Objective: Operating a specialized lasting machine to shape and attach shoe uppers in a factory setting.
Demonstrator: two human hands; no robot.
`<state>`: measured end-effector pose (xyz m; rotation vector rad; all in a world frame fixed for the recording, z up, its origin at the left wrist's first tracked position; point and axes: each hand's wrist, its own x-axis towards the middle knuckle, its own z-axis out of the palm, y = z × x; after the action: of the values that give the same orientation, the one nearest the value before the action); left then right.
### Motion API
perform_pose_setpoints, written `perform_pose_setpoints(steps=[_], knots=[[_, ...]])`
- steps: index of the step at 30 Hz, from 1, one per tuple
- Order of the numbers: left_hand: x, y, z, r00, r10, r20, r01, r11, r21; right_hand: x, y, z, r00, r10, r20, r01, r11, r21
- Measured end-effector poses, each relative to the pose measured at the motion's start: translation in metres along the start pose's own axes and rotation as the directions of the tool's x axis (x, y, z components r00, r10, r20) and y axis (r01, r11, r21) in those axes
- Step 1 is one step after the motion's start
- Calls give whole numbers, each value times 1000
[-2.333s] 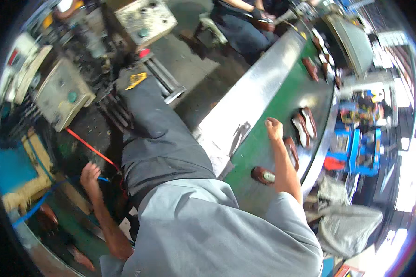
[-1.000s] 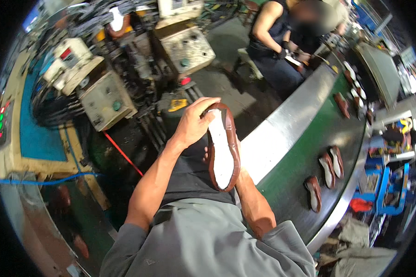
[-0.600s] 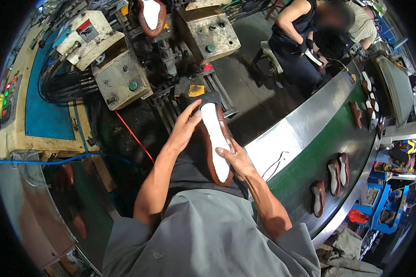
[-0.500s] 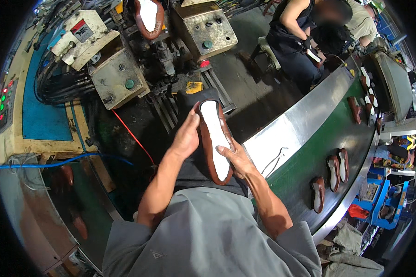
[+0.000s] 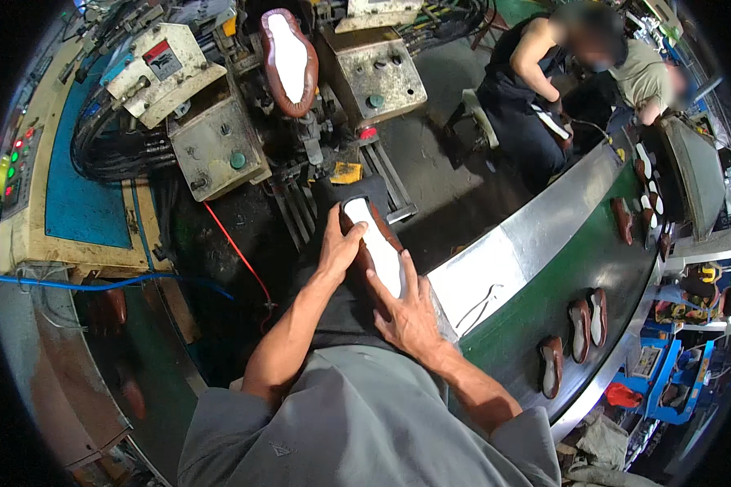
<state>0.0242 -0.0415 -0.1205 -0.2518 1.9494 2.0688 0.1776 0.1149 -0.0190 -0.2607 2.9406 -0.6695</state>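
While the machine [image 5: 219,134] fills the far left, the green belt [image 5: 508,345] curves along the right, with a metal ledge [image 5: 536,223] on its near side. Between them, over the lap, a brown shoe [image 5: 379,243] lies sole up in both hands; whether it rests on the thighs I cannot tell. Its long axis points away from the body, the far end tipped slightly left. The right hand [image 5: 410,316] is nearer the body, its fingers spread over the near end and pointing up the shoe. The left hand [image 5: 339,247] holds the far part from the left side, thumb on the white sole, its other fingers partly hidden. Smallest, a thin dark tool [image 5: 489,296] lies on the ledge, right of the right hand and apart from it.
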Motion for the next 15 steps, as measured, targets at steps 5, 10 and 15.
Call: perform_pose_setpoints(steps=[5, 10, 15], knots=[[41, 17, -32, 894, 442, 79, -413, 742, 528, -6, 1, 1, 998, -65, 26, 66, 998, -24], [41, 24, -36, 876, 453, 165, -455, 662, 595, 6, 3, -5, 998, -5, 68, 2, 999, 40], [47, 15, -36, 930, 357, 87, -334, 721, 607, 11, 18, 0, 996, -93, 11, 93, 996, 6]])
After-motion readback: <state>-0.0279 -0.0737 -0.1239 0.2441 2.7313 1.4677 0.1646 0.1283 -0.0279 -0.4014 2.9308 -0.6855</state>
